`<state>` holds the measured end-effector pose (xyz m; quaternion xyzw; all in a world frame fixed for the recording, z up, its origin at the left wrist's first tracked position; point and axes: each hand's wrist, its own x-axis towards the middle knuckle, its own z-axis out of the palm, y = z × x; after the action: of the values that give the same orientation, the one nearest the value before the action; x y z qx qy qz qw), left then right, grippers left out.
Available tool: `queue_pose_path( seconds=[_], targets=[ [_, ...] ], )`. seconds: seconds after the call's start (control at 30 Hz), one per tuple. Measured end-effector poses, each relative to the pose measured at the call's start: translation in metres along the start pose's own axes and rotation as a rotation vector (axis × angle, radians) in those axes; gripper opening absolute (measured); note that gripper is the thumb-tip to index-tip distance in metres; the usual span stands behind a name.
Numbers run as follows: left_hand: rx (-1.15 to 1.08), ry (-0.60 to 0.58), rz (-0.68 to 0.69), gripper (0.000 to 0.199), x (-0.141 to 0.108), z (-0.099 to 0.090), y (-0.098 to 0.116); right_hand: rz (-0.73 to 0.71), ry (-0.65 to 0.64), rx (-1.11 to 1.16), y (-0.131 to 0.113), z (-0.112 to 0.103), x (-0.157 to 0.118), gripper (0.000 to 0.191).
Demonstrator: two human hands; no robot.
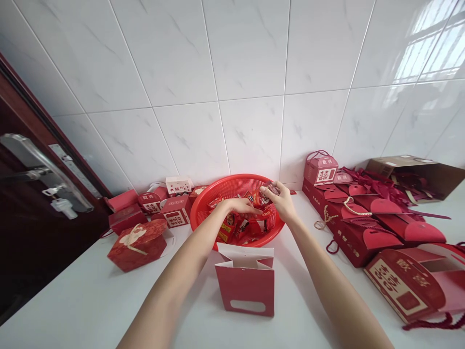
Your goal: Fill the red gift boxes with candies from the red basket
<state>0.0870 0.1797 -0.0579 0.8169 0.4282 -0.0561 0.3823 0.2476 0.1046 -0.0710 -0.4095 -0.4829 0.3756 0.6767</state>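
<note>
Both my hands reach into a round red plastic basket (203, 228) holding several wrapped snack packets (227, 230). My right hand (279, 198) pinches a small dark red packet (269, 188) at the basket's right rim. Down among the packets is my left hand (244, 207), fingers bent over a red wrapper; whether it grips one is hidden. Just in front of the basket, between my forearms, a red paper gift box (247, 288) stands upright. Its top is open, with a white inside and a pale oblong window low on the front.
Red gift boxes (174, 212) cluster left of the basket, one tied with cord (140, 245). On the right, more red boxes (358, 218) stand in rows beside an open cardboard carton (428, 177) with dark red ribbons. A tiled wall (250, 131) rises behind; a door handle (47, 169) is at left.
</note>
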Motion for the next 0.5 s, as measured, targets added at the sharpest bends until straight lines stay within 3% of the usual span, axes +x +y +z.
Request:
queue_pose_path(
  seconds=[0.23, 0.37, 0.5],
  targets=[
    [0.017, -0.081, 0.084, 0.026, 0.001, -0.005, -0.002, 0.011, 0.054, 0.000, 0.002, 0.000, 0.002, 0.050],
    [0.041, -0.160, 0.104, 0.037, -0.004, -0.003, 0.007, 0.011, 0.094, 0.011, 0.004, -0.001, 0.003, 0.047],
    [0.099, -0.206, 0.093, 0.045, -0.003, 0.013, 0.023, 0.014, 0.107, 0.036, 0.005, -0.002, 0.003, 0.044]
  ],
)
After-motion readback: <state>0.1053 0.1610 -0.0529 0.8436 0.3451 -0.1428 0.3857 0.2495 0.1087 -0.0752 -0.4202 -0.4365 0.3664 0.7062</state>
